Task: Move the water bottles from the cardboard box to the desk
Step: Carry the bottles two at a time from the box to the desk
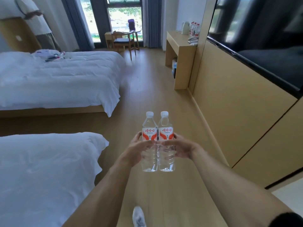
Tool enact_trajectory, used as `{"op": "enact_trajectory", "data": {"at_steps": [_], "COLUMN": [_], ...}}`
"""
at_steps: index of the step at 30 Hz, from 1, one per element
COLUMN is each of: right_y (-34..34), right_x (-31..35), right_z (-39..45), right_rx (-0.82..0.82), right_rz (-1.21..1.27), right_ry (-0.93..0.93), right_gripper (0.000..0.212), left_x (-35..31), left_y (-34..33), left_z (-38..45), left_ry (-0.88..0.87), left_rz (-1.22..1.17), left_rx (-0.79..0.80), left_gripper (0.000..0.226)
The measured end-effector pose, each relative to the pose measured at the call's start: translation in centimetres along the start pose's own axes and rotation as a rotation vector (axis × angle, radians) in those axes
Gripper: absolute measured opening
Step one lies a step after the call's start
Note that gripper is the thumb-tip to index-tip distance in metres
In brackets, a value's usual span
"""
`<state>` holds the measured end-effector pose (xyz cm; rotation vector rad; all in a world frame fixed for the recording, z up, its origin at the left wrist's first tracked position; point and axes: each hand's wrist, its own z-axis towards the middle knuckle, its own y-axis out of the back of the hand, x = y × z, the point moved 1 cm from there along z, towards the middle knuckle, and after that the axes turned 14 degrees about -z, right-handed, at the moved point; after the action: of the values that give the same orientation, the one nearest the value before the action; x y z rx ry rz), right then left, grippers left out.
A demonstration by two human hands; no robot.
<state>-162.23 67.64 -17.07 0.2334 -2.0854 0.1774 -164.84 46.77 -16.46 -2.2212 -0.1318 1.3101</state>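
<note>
Two clear water bottles with white caps and red-and-white labels stand upright side by side in front of me, above the wooden floor. My left hand point(135, 149) grips the left bottle point(149, 136) around its middle. My right hand point(179, 147) grips the right bottle point(166, 136) the same way. The two bottles touch each other. Far ahead on the right stands the light wooden desk point(177, 46), with several similar bottles point(194, 29) at its back right corner. No cardboard box is in view.
Two beds with white bedding, one point(62, 79) further off and one point(45, 169) close by, line the left side. A wooden wall with a TV point(262, 46) runs along the right. A white kettle point(185, 27) and a phone point(192, 39) sit on the desk. A chair point(124, 40) stands by the window. A person point(39, 25) stands at far left.
</note>
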Motion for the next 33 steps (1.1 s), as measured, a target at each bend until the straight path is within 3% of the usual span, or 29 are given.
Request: {"op": "enact_trajectory", "data": {"at_steps": [6,16,33], "right_y": [5.0,11.9,21.5], "right_x": [4.1,14.8,25.9], "right_z": [7.0,20.5,41.6], "right_rx": [-0.087,-0.236,-0.189], "right_rz": [0.000,0.001,-0.013], "right_ry": [-0.015,-0.037,-0.021], "right_gripper": [0.070,0.073,0.071], "left_x": [-3.5,-13.6,-24.8], "left_y": [-0.2,0.2,1.8], "left_z": [10.1,28.1,50.0], "left_ry": [0.011,0.044,0.044], "left_rz": [-0.024,0.002,0.025], "left_rx": [0.064,0.166,0.101], "left_gripper": [0.071,0.067,0.063]}}
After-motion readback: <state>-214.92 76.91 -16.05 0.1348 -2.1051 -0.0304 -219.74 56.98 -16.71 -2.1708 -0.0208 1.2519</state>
